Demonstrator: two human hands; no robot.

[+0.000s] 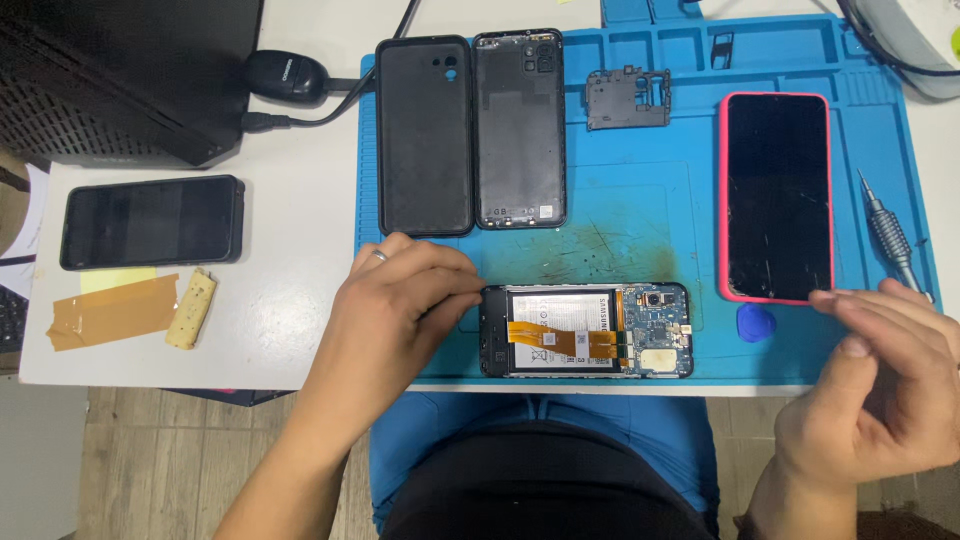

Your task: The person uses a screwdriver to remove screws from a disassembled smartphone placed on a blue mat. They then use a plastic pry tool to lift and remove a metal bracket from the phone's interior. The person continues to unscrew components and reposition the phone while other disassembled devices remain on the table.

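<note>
Mat: blue repair mat (640,215) covers the right part of the white bench (290,310); its near edge runs level with the bench's near edge, so anything nudged toward the person could drop to the floor.
Closed phone: a phone in a red case (776,196) lies screen up near the mat's right edge, its screen scratched; a slip of the driver beside it could mark it further.
Covers: a black case (425,135) and a removed back cover (519,128) lie side by side at the mat's far left corner, well out of reach of a stray elbow.
Opened phone: the opened phone (587,330) lies at the mat's near edge, battery, orange flex cables and board exposed; pressure or a snag there could tear a cable.
Left hand: left hand (400,300) rests at the phone's left end, fingers bent and touching its frame; a push could slide it off the edge.
Right hand: right hand (880,385) hovers past the mat's near right corner, fingertips drawn together; whether they pinch something small I cannot tell, and a tiny part could be lost there.
Driver: grey screwdriver (890,238) lies at the right edge and may roll.
Pick: blue pick (756,322) sits just beside the red case.
</note>
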